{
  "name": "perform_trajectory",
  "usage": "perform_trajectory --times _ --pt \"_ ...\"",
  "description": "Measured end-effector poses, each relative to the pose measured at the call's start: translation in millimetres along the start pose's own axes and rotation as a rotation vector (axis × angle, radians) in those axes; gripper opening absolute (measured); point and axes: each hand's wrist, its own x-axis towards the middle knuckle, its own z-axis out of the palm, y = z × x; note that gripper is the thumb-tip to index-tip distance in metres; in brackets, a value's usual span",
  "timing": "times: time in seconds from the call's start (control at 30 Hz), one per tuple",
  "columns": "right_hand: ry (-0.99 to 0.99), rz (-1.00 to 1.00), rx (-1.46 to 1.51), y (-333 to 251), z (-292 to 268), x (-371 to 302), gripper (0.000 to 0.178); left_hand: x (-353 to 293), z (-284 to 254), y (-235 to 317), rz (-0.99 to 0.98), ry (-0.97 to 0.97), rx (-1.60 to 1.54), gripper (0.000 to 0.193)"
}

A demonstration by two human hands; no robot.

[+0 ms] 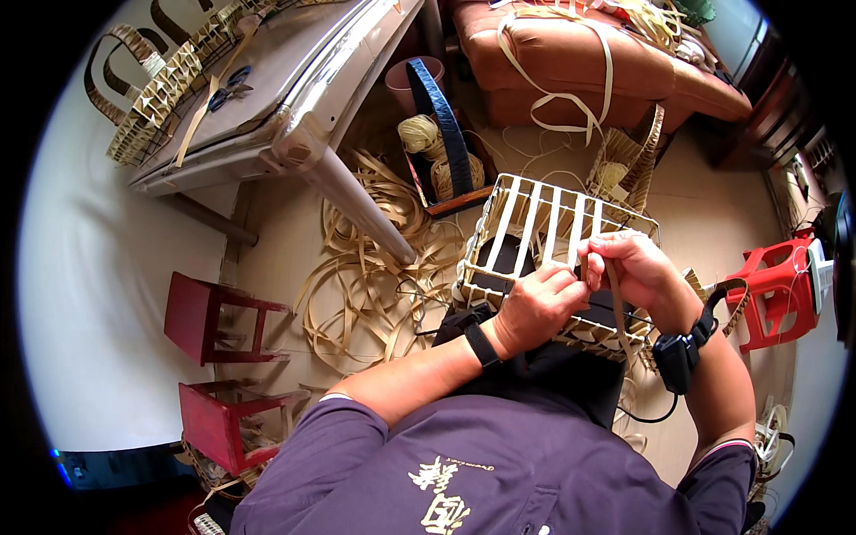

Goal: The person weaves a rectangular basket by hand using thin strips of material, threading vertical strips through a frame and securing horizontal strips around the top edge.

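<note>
A basket frame [506,218] rests on my lap, its wire rims wrapped in pale strip and its open side crossed by several white slats. My right hand [637,263] is closed in a pinch on a flat tan strip [617,308] that hangs down over the frame's near right part. Close against it, my left hand [542,308] is closed over the near edge of the frame, its fingertips meeting those of the right. What the left fingers grip is hidden.
Loose tan strips [357,299] lie heaped on the floor, left of my lap. Beyond stands a basket with a blue handle [437,116] and balls of cord. A table [267,89], red stools [201,316], a red plastic stool [774,290] and an orange sofa [571,67] surround me.
</note>
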Motion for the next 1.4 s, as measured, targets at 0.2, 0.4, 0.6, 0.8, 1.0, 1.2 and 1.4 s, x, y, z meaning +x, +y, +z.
perform_trajectory --times 0.2,0.4,0.6,0.8,1.0,1.2,1.4 --pt "0.027 0.017 -0.007 0 -8 8 0.022 1 -3 2 0.039 -0.034 0.054 0.017" --pt "0.072 0.098 -0.589 -81 -52 -59 0.015 2 -7 0 0.034 -0.053 0.014 0.021" --pt "0.817 0.361 -2.431 -157 -154 -141 0.014 5 2 3 0.027 -0.086 -0.031 0.020" --pt "0.516 -0.924 -0.776 -148 -29 -97 0.070 0 -10 2 -0.138 -0.159 -0.016 0.018" --pt "0.053 0.031 -0.395 88 17 -108 0.065 11 -11 8 -0.207 -0.221 -0.054 0.019" --pt "0.005 -0.204 0.196 129 -3 -62 0.100 16 -19 10 -0.334 -0.275 -0.100 0.017" --pt "-0.123 -0.273 0.340 147 -11 -19 0.034 10 -16 2 -0.314 -0.279 -0.107 0.013"
